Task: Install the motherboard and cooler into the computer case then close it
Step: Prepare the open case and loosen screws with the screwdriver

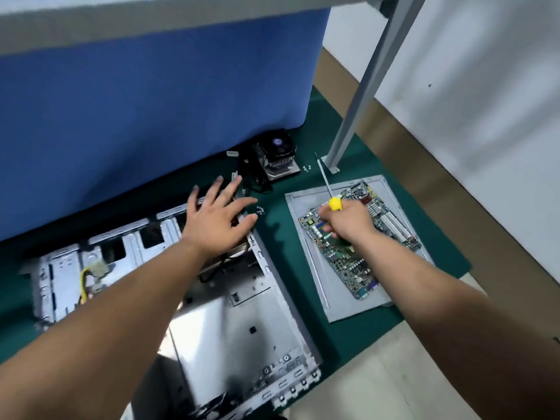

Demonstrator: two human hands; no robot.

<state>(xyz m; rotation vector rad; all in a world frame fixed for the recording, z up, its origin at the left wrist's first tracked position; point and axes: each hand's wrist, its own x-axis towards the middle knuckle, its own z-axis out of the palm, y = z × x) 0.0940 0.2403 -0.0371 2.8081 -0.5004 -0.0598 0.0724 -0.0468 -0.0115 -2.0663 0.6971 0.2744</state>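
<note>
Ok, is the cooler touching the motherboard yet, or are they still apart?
Apart. The head view shows the cooler standing on the green mat by the blue partition, with bare mat between it and the motherboard, which lies on the grey panel.
</note>
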